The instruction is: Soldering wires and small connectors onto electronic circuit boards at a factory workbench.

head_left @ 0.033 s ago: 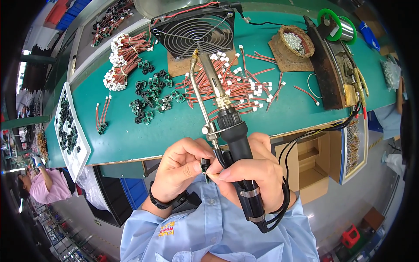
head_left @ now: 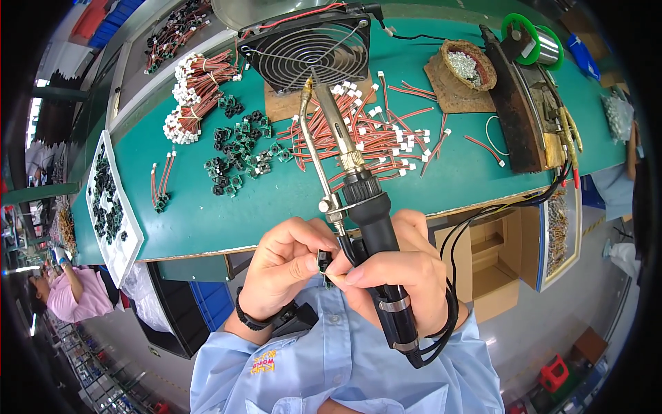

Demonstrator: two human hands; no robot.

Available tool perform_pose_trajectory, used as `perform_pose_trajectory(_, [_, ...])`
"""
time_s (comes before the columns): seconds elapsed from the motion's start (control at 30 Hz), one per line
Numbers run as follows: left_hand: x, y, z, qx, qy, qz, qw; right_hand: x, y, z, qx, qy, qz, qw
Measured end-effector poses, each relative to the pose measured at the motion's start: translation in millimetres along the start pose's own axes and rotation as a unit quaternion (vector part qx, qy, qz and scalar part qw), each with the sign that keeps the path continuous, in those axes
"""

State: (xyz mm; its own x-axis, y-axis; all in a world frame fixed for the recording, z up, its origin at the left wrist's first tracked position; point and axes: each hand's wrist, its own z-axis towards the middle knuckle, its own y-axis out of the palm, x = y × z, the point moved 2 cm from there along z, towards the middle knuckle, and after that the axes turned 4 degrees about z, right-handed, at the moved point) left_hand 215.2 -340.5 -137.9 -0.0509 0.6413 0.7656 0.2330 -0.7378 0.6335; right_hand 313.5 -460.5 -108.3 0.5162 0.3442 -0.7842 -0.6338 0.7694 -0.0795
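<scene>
My right hand (head_left: 407, 276) is closed around a black-handled soldering iron (head_left: 376, 221), whose metal barrel and thin solder feed tube (head_left: 314, 152) point away from me over the bench. Its thumb and forefinger also meet at a small black and green component (head_left: 323, 261). That component is pinched by the thumb and fingers of my left hand (head_left: 286, 265), near the bench's front edge. Fingers cover much of the part. Beyond the hands lie a pile of red and black wires with white connectors (head_left: 352, 131) and a heap of small green circuit boards (head_left: 238, 152).
A black fan (head_left: 307, 52) stands at the back. Bundled wires (head_left: 189, 121) and a white tray of boards (head_left: 114, 207) are at left. To the right are a round bowl (head_left: 469, 65), a solder spool (head_left: 534, 43) and trailing black cables (head_left: 476, 214). Another person (head_left: 76, 293) sits far left.
</scene>
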Motion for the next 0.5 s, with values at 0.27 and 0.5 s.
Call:
perform_pose_trajectory(0.27, [0.3, -2.6, 1.2, 0.005, 0.018, 0.033, 0.999, 0.8, -1.0, 0.1, -0.004, 0.015, -0.009, 1.000])
perform_pose_trajectory(0.5, [3.2, -0.5, -0.7, 0.026, 0.059, 0.087, 0.994, -1.5, -4.5, -3.8, -0.052, 0.069, -0.050, 0.995])
